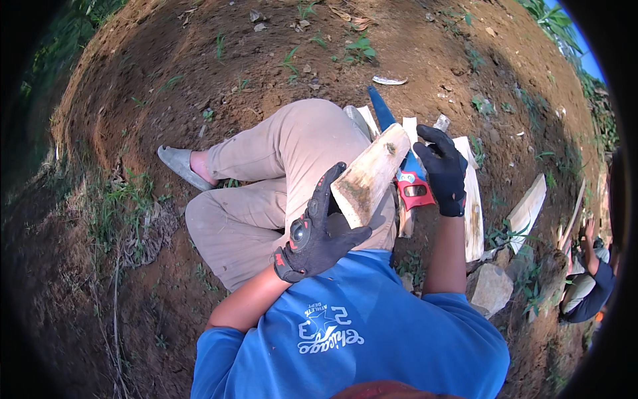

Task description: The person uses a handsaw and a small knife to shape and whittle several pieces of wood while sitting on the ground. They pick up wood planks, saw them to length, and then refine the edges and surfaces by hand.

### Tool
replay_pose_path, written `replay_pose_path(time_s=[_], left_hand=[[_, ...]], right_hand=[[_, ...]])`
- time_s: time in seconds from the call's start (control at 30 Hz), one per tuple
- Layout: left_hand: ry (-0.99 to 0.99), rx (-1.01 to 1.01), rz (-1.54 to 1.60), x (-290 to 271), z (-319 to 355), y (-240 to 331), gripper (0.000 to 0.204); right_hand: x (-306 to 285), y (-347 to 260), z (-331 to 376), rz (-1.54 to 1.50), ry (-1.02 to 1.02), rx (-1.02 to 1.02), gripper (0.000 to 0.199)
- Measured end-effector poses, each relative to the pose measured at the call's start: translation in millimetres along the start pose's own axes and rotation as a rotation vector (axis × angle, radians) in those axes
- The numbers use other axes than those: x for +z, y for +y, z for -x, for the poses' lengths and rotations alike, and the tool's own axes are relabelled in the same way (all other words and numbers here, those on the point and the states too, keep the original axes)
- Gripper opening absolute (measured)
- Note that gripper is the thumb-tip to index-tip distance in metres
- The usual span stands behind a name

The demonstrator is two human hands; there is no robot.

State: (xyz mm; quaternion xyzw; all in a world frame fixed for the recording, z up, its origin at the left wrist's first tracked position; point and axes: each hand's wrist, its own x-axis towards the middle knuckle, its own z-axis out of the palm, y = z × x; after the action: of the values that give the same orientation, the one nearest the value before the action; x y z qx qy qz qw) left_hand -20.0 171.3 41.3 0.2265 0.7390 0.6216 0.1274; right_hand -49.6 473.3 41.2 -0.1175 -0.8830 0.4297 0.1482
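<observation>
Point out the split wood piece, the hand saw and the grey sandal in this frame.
split wood piece (372, 174): head view, on its pale flat face.
hand saw (415, 189): head view, on the red handle.
grey sandal (176, 163): head view, on the sole's upper side, near the toe.

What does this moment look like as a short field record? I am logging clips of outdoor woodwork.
setting: bare dirt ground with sparse weeds
posture: seated, legs folded
left hand: gloved, gripping the near end of a split wood block
right hand: gloved, on the red handle of a handsaw
saw blade: blue, pointing away, partly behind the block
nearby: pale wood planks, a rock
other person: crouched at right edge
</observation>
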Motion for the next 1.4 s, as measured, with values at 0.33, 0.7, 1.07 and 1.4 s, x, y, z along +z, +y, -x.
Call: replay_pose_path(time_s=[0.33,0.7,1.07,1.4], left_hand=[[0.021,-0.032,0.031,3,-1,3,0.107],[0.047,-0.032,0.052,7,1,-6,0.114],[0.095,-0.001,-0.112,6,-9,6,0.107],[0.155,0.056,-0.112,5,-11,13,0.096]], right_hand=[[57,-34,-17,-0.348,-0.677,-0.23,0.032],[75,-55,23,-0.081,-0.196,-0.454,0.006],[67,-22,13,-1.244,-0.208,0.319,0.023],[-21,70,-7,0.533,0.226,-0.006,0.075]])
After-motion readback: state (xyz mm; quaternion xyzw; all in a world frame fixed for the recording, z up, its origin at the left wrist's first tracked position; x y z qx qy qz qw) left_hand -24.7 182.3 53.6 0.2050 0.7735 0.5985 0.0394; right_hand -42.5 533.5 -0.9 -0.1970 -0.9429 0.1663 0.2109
